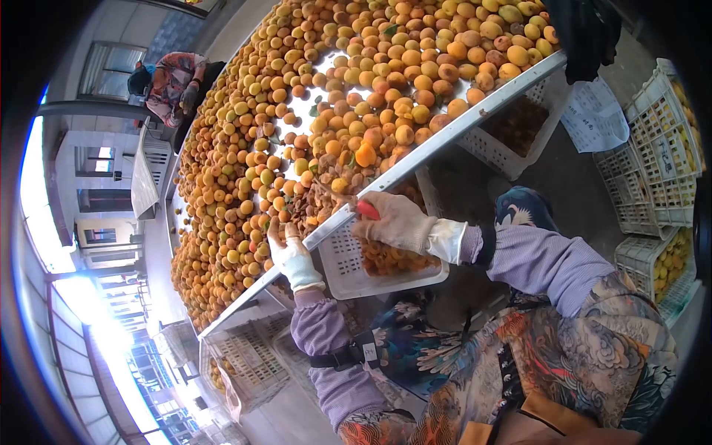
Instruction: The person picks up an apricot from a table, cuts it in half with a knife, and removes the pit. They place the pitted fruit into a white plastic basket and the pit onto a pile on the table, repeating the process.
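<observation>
In my right hand (pixel 393 221), which wears a pale work glove, a red-handled tool (pixel 367 210) is gripped; its working end is hard to make out. That hand is at the metal rim of the sorting table (pixel 437 127), above a white plastic crate (pixel 348 288) of split orange apricot pieces (pixel 397 261). My left hand (pixel 293 256), gloved too, reaches over the rim with its fingers apart, close to the apricots (pixel 245 178). Between the hands lies a pile of brownish apricot scraps (pixel 319 202). One split apricot (pixel 365 154) shows bright orange flesh.
Another white crate (pixel 486 152) under the table holds brown matter. Crates of yellow fruit (pixel 649 156) stack at the right, beside a handwritten sheet (pixel 595 115). More crates (pixel 248 360) stand below left. Another person (pixel 174 89) works across the table. A black item (pixel 586 37) hangs over the corner.
</observation>
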The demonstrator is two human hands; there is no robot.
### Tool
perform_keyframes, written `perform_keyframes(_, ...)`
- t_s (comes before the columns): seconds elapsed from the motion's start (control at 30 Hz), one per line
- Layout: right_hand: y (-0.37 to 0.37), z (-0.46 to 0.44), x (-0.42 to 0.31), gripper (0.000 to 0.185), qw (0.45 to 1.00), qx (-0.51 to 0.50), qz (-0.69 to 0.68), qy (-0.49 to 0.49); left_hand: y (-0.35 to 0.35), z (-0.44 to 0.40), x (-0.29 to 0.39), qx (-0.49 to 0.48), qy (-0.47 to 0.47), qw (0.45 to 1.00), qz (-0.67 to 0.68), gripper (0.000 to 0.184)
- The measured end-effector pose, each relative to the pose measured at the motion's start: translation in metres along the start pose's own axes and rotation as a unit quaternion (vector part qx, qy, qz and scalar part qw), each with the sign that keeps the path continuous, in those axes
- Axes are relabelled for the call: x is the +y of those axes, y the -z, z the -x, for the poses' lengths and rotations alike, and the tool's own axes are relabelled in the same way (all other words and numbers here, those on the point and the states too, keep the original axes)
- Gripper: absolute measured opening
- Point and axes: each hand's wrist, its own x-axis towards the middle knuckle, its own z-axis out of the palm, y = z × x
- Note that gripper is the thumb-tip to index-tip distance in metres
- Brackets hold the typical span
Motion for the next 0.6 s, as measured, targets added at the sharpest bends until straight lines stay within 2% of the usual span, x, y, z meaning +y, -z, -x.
perform_keyframes(0.03,0.001,-0.003,0.003,0.042,1.000,0.002,-0.002,0.003,-0.001,-0.001,-0.002,-0.005,0.005,1.000,0.019,0.033)
perform_keyframes(0.07,0.001,-0.008,0.010,0.036,0.993,0.045,-0.102,0.048,-0.006,0.001,0.011,-0.009,0.011,0.999,0.039,0.032)
perform_keyframes(0.1,0.001,-0.011,0.012,0.030,0.972,0.085,-0.200,0.093,-0.021,0.012,0.049,-0.004,-0.075,0.997,-0.022,0.027)
perform_keyframes(0.13,0.013,-0.005,-0.006,0.023,0.955,0.081,-0.282,0.040,-0.034,0.017,0.060,-0.031,-0.102,0.993,-0.044,0.025)
perform_keyframes(0.17,0.023,-0.004,-0.012,0.023,0.955,0.079,-0.282,0.041,-0.046,0.019,0.066,-0.059,-0.128,0.988,-0.066,0.023)
perform_keyframes(0.27,0.055,-0.002,-0.025,0.022,0.899,0.121,-0.420,-0.023,-0.083,0.024,0.097,-0.118,-0.106,0.975,-0.153,0.028)
perform_keyframes(0.3,0.061,-0.003,-0.024,0.022,0.899,0.124,-0.420,-0.020,-0.099,0.020,0.093,-0.093,-0.167,0.967,-0.169,0.029)
perform_keyframes(0.37,0.075,-0.003,-0.024,0.023,0.856,0.120,-0.502,-0.040,-0.120,0.018,0.093,-0.088,-0.232,0.927,-0.281,0.032)
perform_keyframes(0.5,0.089,0.008,-0.029,0.027,0.865,0.102,-0.492,-0.019,-0.146,0.013,0.089,-0.084,-0.226,0.888,-0.392,0.033)
perform_keyframes(0.6,0.095,0.008,-0.026,0.029,0.868,0.105,-0.485,-0.024,-0.152,0.011,0.086,-0.086,-0.192,0.901,-0.378,0.030)
